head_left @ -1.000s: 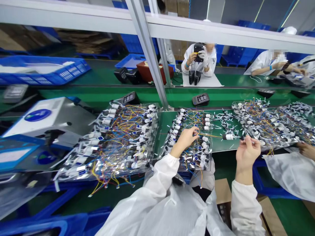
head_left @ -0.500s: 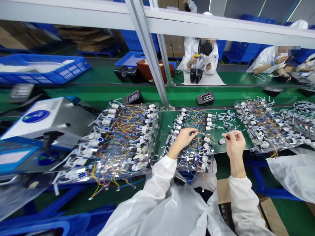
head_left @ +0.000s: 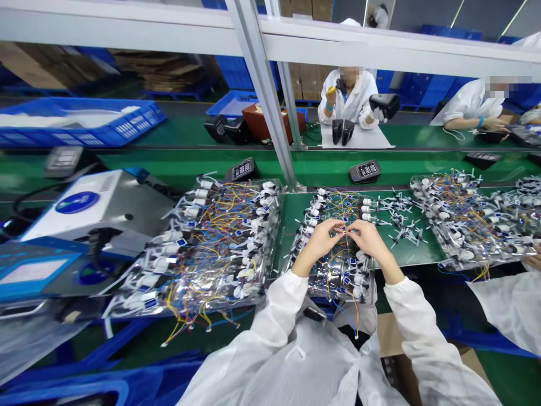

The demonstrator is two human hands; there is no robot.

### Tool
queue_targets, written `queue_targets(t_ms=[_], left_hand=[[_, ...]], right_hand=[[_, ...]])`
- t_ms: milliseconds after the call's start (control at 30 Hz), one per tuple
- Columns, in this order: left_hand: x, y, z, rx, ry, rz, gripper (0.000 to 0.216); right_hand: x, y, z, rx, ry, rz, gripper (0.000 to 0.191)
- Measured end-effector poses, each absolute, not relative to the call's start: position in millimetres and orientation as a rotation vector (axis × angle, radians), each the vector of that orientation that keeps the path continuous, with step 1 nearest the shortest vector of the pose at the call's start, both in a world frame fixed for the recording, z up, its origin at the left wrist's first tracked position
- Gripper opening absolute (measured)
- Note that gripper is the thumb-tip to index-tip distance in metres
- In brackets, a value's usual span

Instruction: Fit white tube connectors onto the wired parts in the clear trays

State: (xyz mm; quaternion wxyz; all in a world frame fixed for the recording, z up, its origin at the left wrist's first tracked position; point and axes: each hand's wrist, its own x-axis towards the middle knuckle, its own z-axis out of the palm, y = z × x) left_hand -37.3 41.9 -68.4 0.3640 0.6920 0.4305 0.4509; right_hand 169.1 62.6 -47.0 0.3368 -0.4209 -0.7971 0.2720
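Observation:
My left hand (head_left: 322,241) and my right hand (head_left: 367,239) meet fingertip to fingertip over the middle bag of parts (head_left: 338,279). Both are pinched closed. Thin wires (head_left: 346,243) run at the left fingertips; what the right fingers grip is too small and covered to make out. Beneath them, the clear plastic bag carries rows of small white-and-black cylinders (head_left: 367,208) with coloured wires and little blue-and-white pieces. Just beyond my right hand lies a loose pile of white-and-black strips, likely cable ties (head_left: 399,217), on the green bench top (head_left: 426,256).
Another loaded bag (head_left: 207,276) lies left, beside a grey-and-blue machine (head_left: 97,208); a further one (head_left: 460,225) lies right. Display units (head_left: 364,171) stand along the back ledge. A metal post (head_left: 266,96) rises ahead. Across the line a co-worker (head_left: 350,101) holds a black device.
My right hand has moved left to meet my left hand; the white-and-black cylinder beneath its fingers no longer shows there. The co-worker opposite has lifted a black device. The view has shifted slightly.

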Motion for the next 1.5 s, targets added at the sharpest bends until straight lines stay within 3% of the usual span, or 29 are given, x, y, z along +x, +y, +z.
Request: queue_targets(t_ms=[100,233,467,633,833,933,1067,1300,1500], left_hand=[[-43.1,43.4,-68.8,1.829,1.211,1.088,0.028],[-41.6,38.2,-61.1,2.017,1.306,0.960,0.029],[-23.0,18.8,-20.3,1.757,1.362,1.605,0.030],[-10.4,10.4,18.7,1.575,1.172,1.803,0.037],[-6.0,-1.9,54.9,1.298,1.014,1.830,0.023],[-12.4,-14.5,64.0,1.179,0.974,1.863,0.024],[-33.3,-35.5,72.2,0.966,0.890,2.199,0.025],[-78.5,-77.0,102.0,0.820,0.615,2.719,0.025],[-87.6,-88.3,95.2,1.349,1.117,2.256,0.016]], right_hand=[[178.4,68.1,-47.0,-1.157,-1.863,0.713,0.009],[185.6,77.7,-36.1,-1.223,-1.530,0.847,0.018],[162.9,79.9,15.4,-1.150,-1.458,0.894,0.023],[144.9,57.2,50.4,-1.002,-1.544,0.831,0.021],[127.4,22.3,78.2,-0.857,-1.658,0.720,0.020],[123.0,6.8,92.1,-0.806,-1.660,0.842,0.023],[126.9,4.6,104.9,-0.713,-1.470,1.053,0.027],[112.2,19.3,120.2,-0.605,-1.171,0.971,0.027],[62.3,6.5,129.4,-0.621,-1.488,0.866,0.026]])
